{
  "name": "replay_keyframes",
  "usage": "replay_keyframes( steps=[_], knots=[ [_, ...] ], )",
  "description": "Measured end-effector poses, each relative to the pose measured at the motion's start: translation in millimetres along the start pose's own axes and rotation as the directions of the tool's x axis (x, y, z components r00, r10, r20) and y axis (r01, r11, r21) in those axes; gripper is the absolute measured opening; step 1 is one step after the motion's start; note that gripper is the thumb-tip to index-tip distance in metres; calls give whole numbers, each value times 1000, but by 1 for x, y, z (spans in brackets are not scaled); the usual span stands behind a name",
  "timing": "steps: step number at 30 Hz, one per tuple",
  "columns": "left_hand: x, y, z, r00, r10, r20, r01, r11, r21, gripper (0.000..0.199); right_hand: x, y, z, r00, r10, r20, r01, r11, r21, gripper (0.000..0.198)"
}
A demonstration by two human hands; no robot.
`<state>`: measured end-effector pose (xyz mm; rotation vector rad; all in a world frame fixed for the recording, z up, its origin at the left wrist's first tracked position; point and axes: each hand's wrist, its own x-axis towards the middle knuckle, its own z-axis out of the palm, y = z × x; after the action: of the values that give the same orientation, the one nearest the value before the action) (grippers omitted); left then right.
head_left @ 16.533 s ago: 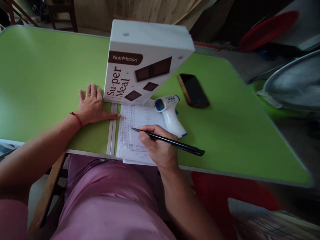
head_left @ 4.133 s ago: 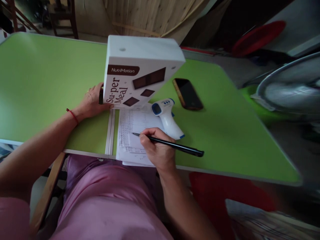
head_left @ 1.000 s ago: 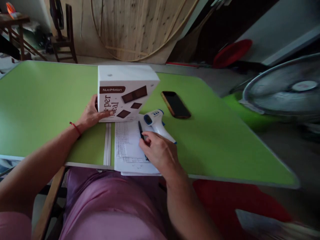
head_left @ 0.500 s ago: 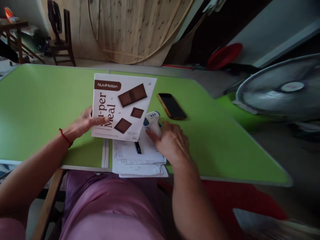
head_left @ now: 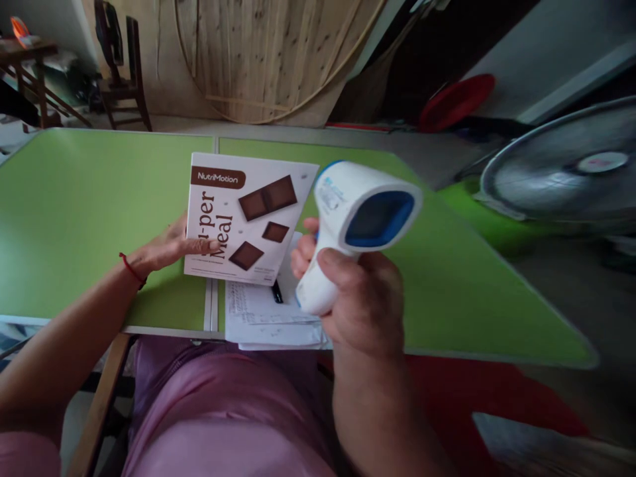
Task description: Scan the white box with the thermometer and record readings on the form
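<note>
Thermometer (head_left: 355, 215): probably light, stiff hard plastic, smooth so maybe a bit slippery; the screen is likely the part to spare from knocks. Best hold is the handle, fingers wrapped around it, off the screen. Right hand (head_left: 370, 301) is clamped on that handle, thumb on the near side, fingertips on the far side. It's held up off the bench (head_left: 477, 291), screen toward the wearer, just beside the box on its right.

Box (head_left: 263, 228): looks like thin card, so likely light if part-filled, but contents can't be seen; walls could dent under a hard squeeze. Side edge is a good grip. Left hand (head_left: 171, 246) is clamped on the left edge, thumb on the front, other fingers mostly hidden behind. Box is tilted, front facing the wearer; can't tell if the bottom touches anything.

Looks: thermometer white, blue trim, dark screen in blue frame. Box white, brown "NutriMotion" label, brown bar pictures, lettering partly under the thumb. Papers (head_left: 283, 330) and black pen (head_left: 277, 293) lie in front of the box.
</note>
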<state>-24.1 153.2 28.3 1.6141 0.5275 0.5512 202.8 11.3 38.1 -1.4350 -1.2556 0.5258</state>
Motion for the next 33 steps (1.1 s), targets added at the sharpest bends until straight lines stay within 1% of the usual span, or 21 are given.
replay_keyframes(
  steps=[1,3,5,7,11,14,16,20,26,33],
  knots=[
    [0,0,-1,1000,1,-3,-1,1000,10,52,-4,-10,6,997,52,61,-59,990,124,42],
    [-2,0,-2,1000,-16,-9,16,1000,25,49,-10,-24,18,978,120,172,-169,937,306,45],
    [-3,1,-3,999,-41,-24,42,999,33,47,-13,-29,29,958,158,238,-246,882,402,46],
    [-4,1,-3,998,-51,-40,52,998,29,47,-14,-29,38,949,189,254,-288,847,447,46],
    [-3,2,-3,999,-48,-19,48,999,23,47,-10,-24,47,935,260,240,-349,788,506,44],
    [-3,2,-3,999,-50,0,50,998,42,48,-8,-25,47,919,291,265,-391,744,542,43],
    [-3,1,-4,999,-49,-1,49,998,50,49,-8,-26,47,912,297,284,-408,732,546,42],
    [-3,-1,-5,999,-35,10,34,998,48,52,-8,-24,48,913,292,284,-404,733,547,44],
    [-2,-3,-5,1000,-30,0,30,998,48,53,-6,-19,47,928,243,284,-362,773,521,48],
    [-2,-1,-4,999,-28,25,28,999,27,51,-9,-21,47,923,290,252,-383,742,551,46]
  ],
)
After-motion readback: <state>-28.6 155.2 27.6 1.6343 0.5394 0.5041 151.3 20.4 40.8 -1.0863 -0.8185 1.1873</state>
